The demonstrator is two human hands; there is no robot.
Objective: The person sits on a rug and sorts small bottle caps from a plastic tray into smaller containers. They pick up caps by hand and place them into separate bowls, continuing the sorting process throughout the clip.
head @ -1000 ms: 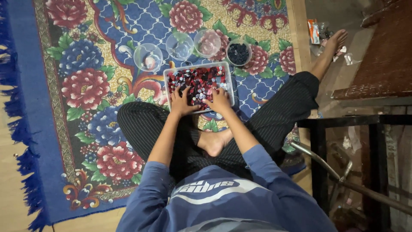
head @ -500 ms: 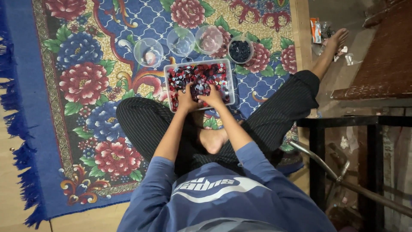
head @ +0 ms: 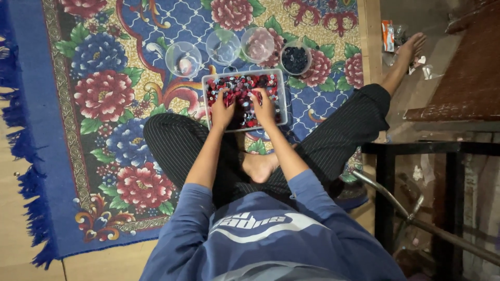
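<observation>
Both hands, left hand point(head: 223, 110) and right hand point(head: 264, 106), are resting fingers-down, side by side, in the tray point(head: 282, 99) of small red and dark pieces point(head: 240, 86); grip probably loose, though I cannot tell; picking singly is likely keeping the bowls point(head: 183, 58) unmixed.

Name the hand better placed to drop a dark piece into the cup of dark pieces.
Right, probably. The right hand rests in the tray on the side nearer the dark-filled cup; the left hand lies farther away.

Clear rectangular tray point(head: 282, 93) flat on floral rug, just before crossed legs. Filled with small red, dark and white pieces point(head: 240, 86), heaped loosely; both hands resting among them.
</observation>
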